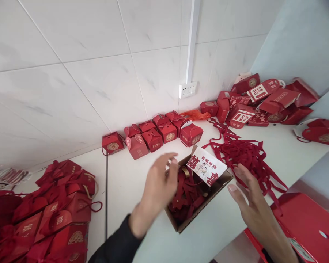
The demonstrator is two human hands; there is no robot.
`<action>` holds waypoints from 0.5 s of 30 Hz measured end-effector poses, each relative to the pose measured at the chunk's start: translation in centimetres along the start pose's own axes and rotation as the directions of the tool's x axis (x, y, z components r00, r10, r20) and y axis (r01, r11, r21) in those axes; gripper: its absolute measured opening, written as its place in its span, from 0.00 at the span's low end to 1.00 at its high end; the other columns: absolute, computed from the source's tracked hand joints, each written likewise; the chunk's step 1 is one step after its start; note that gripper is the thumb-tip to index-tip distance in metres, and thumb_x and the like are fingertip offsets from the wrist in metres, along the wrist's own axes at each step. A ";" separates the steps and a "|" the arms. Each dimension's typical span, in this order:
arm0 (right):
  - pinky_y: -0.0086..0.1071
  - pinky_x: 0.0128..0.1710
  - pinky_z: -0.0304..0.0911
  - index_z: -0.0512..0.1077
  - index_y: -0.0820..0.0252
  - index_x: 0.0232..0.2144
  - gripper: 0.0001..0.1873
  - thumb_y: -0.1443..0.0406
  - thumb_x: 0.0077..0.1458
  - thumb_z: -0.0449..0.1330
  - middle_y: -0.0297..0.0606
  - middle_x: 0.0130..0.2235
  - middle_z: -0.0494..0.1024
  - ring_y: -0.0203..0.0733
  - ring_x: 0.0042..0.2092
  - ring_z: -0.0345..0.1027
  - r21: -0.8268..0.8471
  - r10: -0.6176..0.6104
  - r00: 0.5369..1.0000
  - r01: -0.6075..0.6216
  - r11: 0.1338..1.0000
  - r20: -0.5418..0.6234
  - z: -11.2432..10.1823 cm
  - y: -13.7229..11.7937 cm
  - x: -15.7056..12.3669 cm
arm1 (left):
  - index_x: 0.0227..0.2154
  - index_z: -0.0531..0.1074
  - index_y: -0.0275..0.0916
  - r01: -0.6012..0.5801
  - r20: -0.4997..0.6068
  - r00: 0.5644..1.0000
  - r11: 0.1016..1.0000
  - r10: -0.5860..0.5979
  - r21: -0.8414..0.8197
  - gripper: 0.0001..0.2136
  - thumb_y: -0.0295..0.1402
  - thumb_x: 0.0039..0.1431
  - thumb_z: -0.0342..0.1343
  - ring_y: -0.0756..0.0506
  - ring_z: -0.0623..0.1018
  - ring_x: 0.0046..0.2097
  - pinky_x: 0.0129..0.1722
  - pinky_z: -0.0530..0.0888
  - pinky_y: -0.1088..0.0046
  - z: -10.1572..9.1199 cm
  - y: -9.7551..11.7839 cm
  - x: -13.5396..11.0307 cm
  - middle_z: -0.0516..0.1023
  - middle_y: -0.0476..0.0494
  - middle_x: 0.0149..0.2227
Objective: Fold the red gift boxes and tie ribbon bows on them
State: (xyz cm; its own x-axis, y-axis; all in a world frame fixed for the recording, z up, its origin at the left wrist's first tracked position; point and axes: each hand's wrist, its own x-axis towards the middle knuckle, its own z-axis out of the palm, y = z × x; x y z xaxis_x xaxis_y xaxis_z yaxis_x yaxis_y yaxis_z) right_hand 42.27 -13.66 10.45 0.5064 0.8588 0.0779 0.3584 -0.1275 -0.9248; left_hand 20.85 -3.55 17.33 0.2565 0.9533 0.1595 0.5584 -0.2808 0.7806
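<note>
A brown cardboard box (pixel 182 223) sits on the white counter (pixel 126 182), filled with red ribbon pieces (pixel 186 197). A white card with red characters (pixel 206 166) lies across its far corner. My left hand (pixel 157 188) hovers at the box's left edge with fingers slightly curled and apart, holding nothing. My right hand (pixel 250 199) is open just right of the box, fingers stretched, close to a heap of loose red ribbons (pixel 246 157).
A row of small red gift boxes (pixel 153 137) lines the tiled wall. More red boxes pile up at the back right (pixel 260 100) and at the left front (pixel 52 215). A wall socket (pixel 187 89) sits above. A red stool (pixel 304 223) stands lower right.
</note>
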 end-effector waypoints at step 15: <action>0.53 0.56 0.72 0.46 0.40 0.73 0.41 0.45 0.64 0.55 0.36 0.70 0.60 0.64 0.66 0.59 -0.113 -0.058 0.983 0.078 0.990 0.176 -1.9 6.5 -7.0 | 0.71 0.45 0.31 0.340 0.333 0.880 0.939 -0.337 0.050 0.34 0.34 0.66 0.49 0.44 0.78 0.29 0.30 0.74 0.71 4.5 -4.3 -0.9 0.77 0.45 0.29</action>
State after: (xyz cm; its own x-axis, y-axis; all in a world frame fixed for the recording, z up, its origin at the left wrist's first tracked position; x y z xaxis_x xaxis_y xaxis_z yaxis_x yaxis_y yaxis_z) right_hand 42.49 -21.46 4.56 0.3390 0.9386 0.0642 0.4835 -0.1153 -0.8677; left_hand 21.76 -3.75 11.14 0.3006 0.8969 -0.3243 0.6515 0.0553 0.7567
